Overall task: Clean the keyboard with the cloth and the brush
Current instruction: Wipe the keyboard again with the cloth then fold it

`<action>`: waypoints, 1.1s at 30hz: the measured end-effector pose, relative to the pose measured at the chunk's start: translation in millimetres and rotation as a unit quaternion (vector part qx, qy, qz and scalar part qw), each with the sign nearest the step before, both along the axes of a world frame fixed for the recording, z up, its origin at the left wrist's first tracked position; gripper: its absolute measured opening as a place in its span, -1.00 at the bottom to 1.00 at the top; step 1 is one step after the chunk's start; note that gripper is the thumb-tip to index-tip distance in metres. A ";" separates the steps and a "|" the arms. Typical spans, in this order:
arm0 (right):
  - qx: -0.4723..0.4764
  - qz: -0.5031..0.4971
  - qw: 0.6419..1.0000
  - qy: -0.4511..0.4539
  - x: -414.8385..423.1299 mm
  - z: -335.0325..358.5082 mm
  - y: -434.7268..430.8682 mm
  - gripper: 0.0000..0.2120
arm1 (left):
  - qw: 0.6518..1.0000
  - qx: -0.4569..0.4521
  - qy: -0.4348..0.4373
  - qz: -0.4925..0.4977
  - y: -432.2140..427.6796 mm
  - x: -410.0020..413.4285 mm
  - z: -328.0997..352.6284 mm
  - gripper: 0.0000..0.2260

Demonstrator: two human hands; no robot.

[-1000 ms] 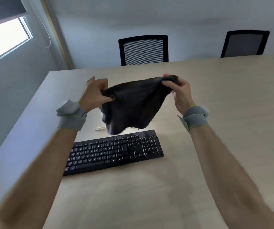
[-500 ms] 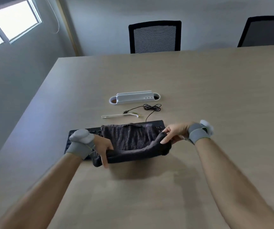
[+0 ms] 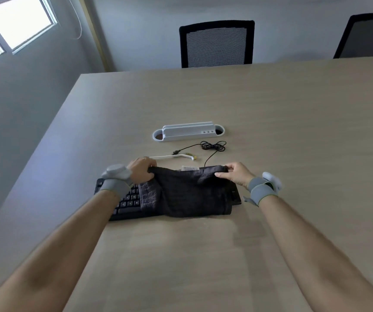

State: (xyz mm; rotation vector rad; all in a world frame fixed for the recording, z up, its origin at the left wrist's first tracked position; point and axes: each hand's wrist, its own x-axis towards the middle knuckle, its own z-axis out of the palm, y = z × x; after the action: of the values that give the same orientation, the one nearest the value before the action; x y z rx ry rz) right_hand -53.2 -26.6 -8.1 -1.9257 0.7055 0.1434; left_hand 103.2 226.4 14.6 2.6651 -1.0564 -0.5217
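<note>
Two hands hold one dark cloth (image 3: 187,192) by its far edge in the head view. The left hand (image 3: 141,170) pinches the far left corner, fingers curled over the fabric, and the right hand (image 3: 235,174) pinches the far right corner between thumb and fingers. Each wrist wears a grey band with a pale device on it.

From those two grips the cloth hangs toward the person and drapes over a black keyboard (image 3: 124,201), covering its middle and most of its right half. Left of the left-hand grip and under that wrist, rows of keys show bare. Just right of the right-hand grip, a narrow strip of the keyboard's right end pokes out from under the fabric. The cloth's near edge lies at the keyboard's front edge, touching the table (image 3: 293,131).

Just beyond the left-hand grip lies a white brush (image 3: 172,156), its handle end next to the knuckles and its bristled head pointing right, apart from the cloth. Beyond the stretch between the two grips, a black cable (image 3: 212,146) runs from the keyboard's back edge to a loose coil on the table. Farther out sits a white oval tray (image 3: 187,132) with a raised slotted middle. Two black chairs (image 3: 217,43) stand at the far side of the table, and a window is at the upper left.
</note>
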 end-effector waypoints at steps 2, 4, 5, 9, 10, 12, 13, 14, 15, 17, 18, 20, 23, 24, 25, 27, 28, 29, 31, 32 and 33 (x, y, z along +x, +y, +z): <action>-0.044 0.020 0.998 0.034 4.3 -6.3 -0.6 -0.63 | 1.000 -0.016 0.006 0.012 -4.9 4.8 -10.3 -0.81; -0.085 0.047 0.993 0.061 6.5 -8.9 0.1 -0.53 | 0.999 0.022 0.019 0.018 -8.1 8.6 -21.0 -0.68; -0.111 0.054 0.990 0.066 7.5 -10.2 0.6 -0.49 | 0.998 0.054 0.024 0.022 -8.8 9.1 -24.8 -0.59; -0.165 0.066 0.981 0.083 8.3 -14.1 2.1 -0.42 | 0.993 0.118 -0.016 0.023 -10.9 13.9 -34.2 -0.47; -0.162 0.066 0.981 0.090 9.2 -15.7 1.5 -0.43 | 0.992 0.122 -0.036 0.023 -11.2 15.9 -35.1 -0.50; -0.160 0.065 0.979 0.107 9.6 -15.5 -0.6 -0.42 | 0.988 0.138 -0.066 0.010 -11.0 17.2 -32.4 -0.62; -0.158 0.065 0.979 0.110 9.6 -14.7 -2.7 -0.42 | 0.987 0.141 -0.072 -0.001 -9.7 18.3 -30.2 -0.68; -0.147 0.064 0.981 0.113 9.4 -12.8 -5.2 -0.41 | 0.988 0.133 -0.072 -0.009 -7.8 19.3 -27.6 -0.72; -0.125 0.062 0.984 0.109 9.4 -9.7 -8.0 -0.41 | 0.991 0.117 -0.059 -0.012 -4.5 21.6 -23.9 -0.73; -0.030 0.035 0.996 0.072 7.2 1.1 -11.7 -0.54 | 0.998 0.044 0.028 0.018 6.1 25.2 -11.8 -0.70; 0.029 0.007 0.999 0.045 5.5 7.9 -12.0 -0.66 | 0.994 0.000 0.101 0.039 12.9 26.4 -3.6 -0.66; 0.135 -0.059 0.989 -0.015 3.5 20.1 -12.1 -0.88 | 0.972 -0.099 0.202 0.073 26.1 26.2 13.1 -0.65; 0.220 -0.108 0.965 -0.091 5.3 33.4 -9.4 -0.94 | 0.931 -0.215 0.261 0.140 39.0 23.2 24.6 -0.76; 0.234 -0.116 0.959 -0.108 7.3 34.9 -8.3 -0.95 | 0.913 -0.258 0.274 0.159 41.0 21.4 26.0 -0.81; 0.248 -0.127 0.952 -0.126 8.7 37.6 -5.4 -0.94 | 0.895 -0.293 0.285 0.179 42.4 20.7 26.1 -0.88; 0.275 -0.157 0.934 -0.164 11.9 41.3 -0.5 -0.92 | 0.861 -0.356 0.295 0.213 43.6 18.4 26.8 -0.88; 0.281 -0.171 0.927 -0.182 13.3 42.9 1.7 -0.91 | 0.852 -0.370 0.293 0.227 44.1 18.2 27.5 -0.83; 0.283 -0.185 0.920 -0.199 12.5 46.5 5.4 -0.90 | 0.853 -0.361 0.292 0.237 45.0 17.2 28.2 -0.82; 0.265 -0.210 0.911 -0.237 12.2 51.6 9.2 -0.87 | 0.864 -0.312 0.309 0.246 47.0 17.5 30.6 -0.91; 0.246 -0.217 0.911 -0.250 11.2 52.3 10.1 -0.87 | 0.867 -0.281 0.328 0.249 48.9 16.8 31.9 -0.94; 0.222 -0.219 0.914 -0.258 9.8 52.8 10.9 -0.87 | 0.865 -0.253 0.353 0.252 51.7 16.0 33.5 -0.95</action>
State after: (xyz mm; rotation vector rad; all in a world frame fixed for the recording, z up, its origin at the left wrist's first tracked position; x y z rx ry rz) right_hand -43.4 -15.8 44.8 -1.2499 0.6525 -0.4384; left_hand 119.2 278.1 48.1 1.8978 -0.2119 -0.8585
